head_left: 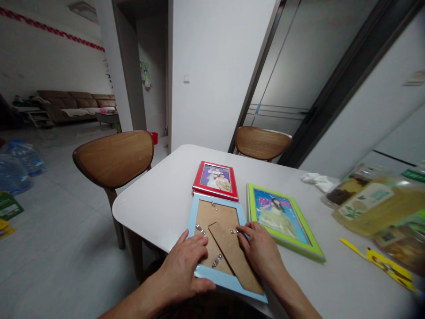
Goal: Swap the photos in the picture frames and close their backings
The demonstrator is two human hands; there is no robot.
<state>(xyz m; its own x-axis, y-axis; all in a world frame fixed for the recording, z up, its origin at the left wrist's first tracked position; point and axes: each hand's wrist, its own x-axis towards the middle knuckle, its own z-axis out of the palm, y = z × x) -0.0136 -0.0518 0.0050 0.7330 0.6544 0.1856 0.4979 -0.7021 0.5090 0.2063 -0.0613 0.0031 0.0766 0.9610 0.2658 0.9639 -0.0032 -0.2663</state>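
A light blue photo frame (217, 277) lies face down at the table's near edge, its brown backing board (207, 212) and fold-out stand (232, 248) showing. Over its left side and near left corner lies my left hand (186, 263), fingers bent on the backing and thumb along the near rim. My right hand (260, 248) reaches in from the right, index finger and thumb closed at the metal turn clip (234, 231) on that side. Other turn clips sit at the far side (214, 205), the left (200, 229) and the near side (217, 260).
A red photo frame (215, 195) touches the blue one's far end. To the right lies a green photo frame (288, 241), picture up. Oil bottles (368, 204), crumpled tissue (317, 180) and a yellow packet (388, 268) are farther right. Wooden chairs (114, 157) stand around the white table (152, 199).
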